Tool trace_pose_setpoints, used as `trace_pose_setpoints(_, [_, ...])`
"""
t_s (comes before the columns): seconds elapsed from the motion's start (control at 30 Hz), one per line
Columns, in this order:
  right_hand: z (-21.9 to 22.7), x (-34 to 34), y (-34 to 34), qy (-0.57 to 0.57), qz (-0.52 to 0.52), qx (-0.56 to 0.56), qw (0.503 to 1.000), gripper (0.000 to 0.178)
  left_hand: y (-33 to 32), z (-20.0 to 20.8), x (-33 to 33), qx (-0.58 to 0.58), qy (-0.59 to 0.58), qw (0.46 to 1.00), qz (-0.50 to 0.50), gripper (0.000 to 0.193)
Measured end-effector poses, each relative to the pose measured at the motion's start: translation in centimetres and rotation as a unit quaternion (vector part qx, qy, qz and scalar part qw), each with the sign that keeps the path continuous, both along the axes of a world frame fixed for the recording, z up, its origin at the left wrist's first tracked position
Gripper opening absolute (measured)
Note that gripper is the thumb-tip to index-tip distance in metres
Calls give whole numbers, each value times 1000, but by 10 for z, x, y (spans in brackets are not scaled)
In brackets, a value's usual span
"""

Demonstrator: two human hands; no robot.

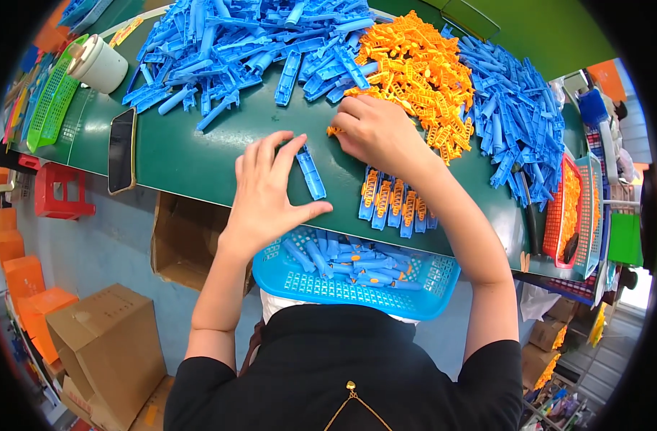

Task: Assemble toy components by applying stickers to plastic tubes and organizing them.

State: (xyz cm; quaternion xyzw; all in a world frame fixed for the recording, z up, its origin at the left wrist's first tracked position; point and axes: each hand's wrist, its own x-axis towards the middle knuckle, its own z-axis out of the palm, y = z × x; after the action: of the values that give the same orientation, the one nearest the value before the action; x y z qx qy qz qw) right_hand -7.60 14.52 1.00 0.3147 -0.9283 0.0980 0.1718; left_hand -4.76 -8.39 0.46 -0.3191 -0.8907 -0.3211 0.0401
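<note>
My left hand is over the green tabletop, thumb and fingers spread around a single blue plastic half-shell. Its index fingertip is at the shell's upper end; whether it touches cannot be told. To the right, the fingers of my right hand are pinched together, and a bit of an orange plastic insert shows at their tips. Below that hand lies a row of several blue half-shells with orange inserts in them, partly covered by my right forearm.
Beyond my hands are a heap of blue shells, a pile of orange inserts and another blue heap. A phone lies left. A blue basket of blue-and-orange pieces is at my lap. Red and pale baskets stand right.
</note>
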Motion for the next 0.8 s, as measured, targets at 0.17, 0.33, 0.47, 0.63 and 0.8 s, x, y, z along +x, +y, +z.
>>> trace_pose_setpoints(0.17, [2, 5, -10, -211, -71, -291, 931, 15, 2, -11, -3, -2, 6, 1000, 2, 86])
trace_pose_setpoints(0.33, [1, 7, -10, -344, -165, -287, 879, 26, 4, -9, -8, 16, -3, 1000, -20, 87])
trace_pose_setpoints(0.47, [1, 14, -15, -217, -134, -285, 924, 17, 3, -10, -7, 21, 5, 1000, -15, 88])
trace_pose_setpoints(0.63, [-8, 4, -20, -123, -19, -237, 964, 10, 1, -13, -5, 24, 10, 1000, 9, 89])
trace_pose_setpoints(0.8, [-6, 0, -20, -159, -45, -202, 965, 10, 2, -16, -3, 32, 36, 999, 24, 91])
